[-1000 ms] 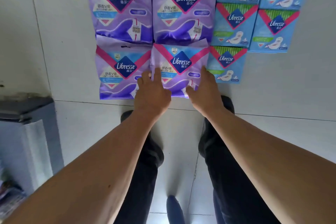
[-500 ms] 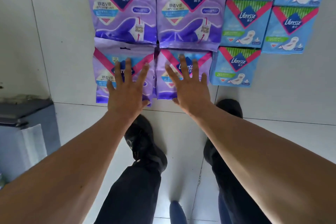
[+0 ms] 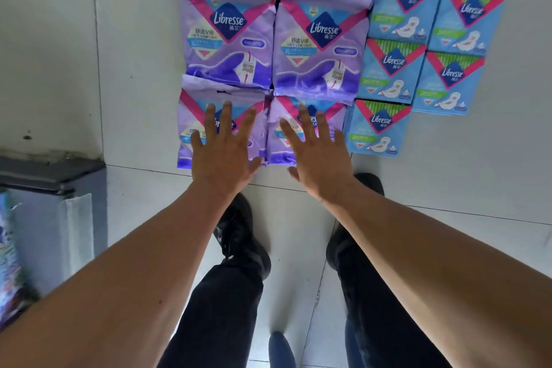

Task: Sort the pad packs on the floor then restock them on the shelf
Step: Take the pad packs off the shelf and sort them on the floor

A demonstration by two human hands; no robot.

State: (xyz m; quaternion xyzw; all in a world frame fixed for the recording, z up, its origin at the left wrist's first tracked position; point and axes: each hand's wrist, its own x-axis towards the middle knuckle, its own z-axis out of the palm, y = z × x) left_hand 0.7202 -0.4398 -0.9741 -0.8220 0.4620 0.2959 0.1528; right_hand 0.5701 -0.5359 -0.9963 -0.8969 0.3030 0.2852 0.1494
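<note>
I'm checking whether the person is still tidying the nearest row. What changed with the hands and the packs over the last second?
Both hands let go of the near right purple pack, which they gripped at its sides. The left hand moved left over the near left purple pack; the right hand now lies spread over the right one. Fingers are straight. The purple and blue packs kept their rows on the floor.

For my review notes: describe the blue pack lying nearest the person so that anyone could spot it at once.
Start at the grid of packs on the pale floor tiles: purple on the left, blue on the right. The nearest blue pack lies alone below the blue columns, beside the purple pack under the right hand.
</note>
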